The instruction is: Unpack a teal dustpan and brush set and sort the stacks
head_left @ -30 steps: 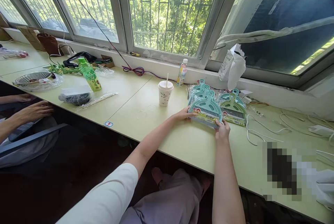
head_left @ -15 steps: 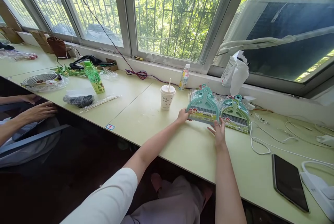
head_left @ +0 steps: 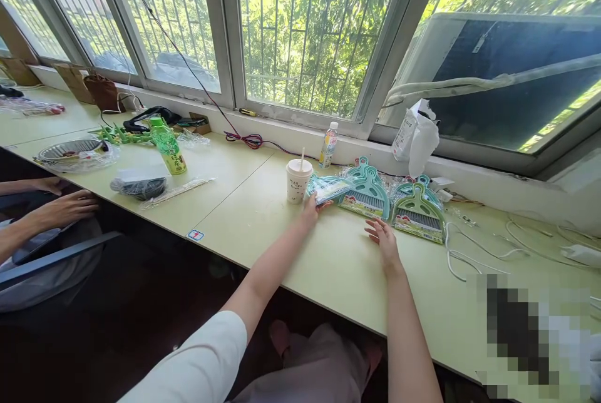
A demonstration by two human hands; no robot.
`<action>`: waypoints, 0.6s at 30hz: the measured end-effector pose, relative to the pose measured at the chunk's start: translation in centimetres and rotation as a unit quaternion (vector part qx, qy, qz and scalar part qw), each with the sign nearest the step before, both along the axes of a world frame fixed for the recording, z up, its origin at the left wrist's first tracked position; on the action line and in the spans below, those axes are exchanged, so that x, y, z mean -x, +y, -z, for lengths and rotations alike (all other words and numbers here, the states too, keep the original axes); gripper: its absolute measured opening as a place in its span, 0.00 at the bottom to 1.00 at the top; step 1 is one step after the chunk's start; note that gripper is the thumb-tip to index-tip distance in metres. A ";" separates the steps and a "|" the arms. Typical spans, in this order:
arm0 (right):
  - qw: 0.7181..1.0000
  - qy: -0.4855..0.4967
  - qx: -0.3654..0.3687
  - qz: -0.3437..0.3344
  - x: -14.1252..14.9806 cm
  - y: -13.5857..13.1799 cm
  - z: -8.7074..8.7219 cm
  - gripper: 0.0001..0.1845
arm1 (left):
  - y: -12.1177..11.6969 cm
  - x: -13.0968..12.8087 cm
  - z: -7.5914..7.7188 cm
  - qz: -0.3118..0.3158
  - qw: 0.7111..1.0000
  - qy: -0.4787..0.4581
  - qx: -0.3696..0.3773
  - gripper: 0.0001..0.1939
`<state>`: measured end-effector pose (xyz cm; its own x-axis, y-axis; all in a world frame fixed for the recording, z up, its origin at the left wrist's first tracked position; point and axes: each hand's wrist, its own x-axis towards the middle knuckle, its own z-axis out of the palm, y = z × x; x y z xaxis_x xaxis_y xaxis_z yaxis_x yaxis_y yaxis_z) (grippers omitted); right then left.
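My left hand [head_left: 310, 208] grips a teal packaged dustpan-and-brush set [head_left: 327, 188], lifted and tilted edge-on beside a paper cup with a straw [head_left: 297, 179]. My right hand [head_left: 382, 239] rests with fingers spread on the pale green desk [head_left: 338, 265], holding nothing, just in front of a stack of teal dustpan sets [head_left: 369, 190]. A green dustpan set [head_left: 417, 212] lies to the right of that stack.
A small bottle [head_left: 327, 144] and a white bag [head_left: 416, 131] stand by the window sill. White cables [head_left: 474, 246] lie at the right. A green bottle [head_left: 168, 145], a black bundle [head_left: 138, 186] and a foil tray [head_left: 70, 151] sit left, near another person's hands [head_left: 66, 208].
My left hand has lifted one teal set off the stack and carried it left towards the cup. My right hand has let go and drawn back, open, onto the desk.
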<state>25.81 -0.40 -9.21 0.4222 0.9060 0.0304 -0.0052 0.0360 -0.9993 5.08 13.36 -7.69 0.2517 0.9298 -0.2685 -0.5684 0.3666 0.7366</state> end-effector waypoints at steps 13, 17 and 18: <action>1.000 -0.024 0.005 -0.011 0.2 0.1 0.2 0.31 | 0.2 -0.1 -0.6 -0.116 0.988 -0.099 0.031 0.27; 0.999 -0.037 0.002 -0.014 0.4 0.1 0.3 0.30 | 0.4 0.1 -0.2 -0.091 0.990 -0.103 0.034 0.22; 0.999 -0.040 0.000 -0.016 0.4 0.1 0.3 0.30 | 0.4 0.3 -0.2 -0.078 0.991 -0.103 0.033 0.22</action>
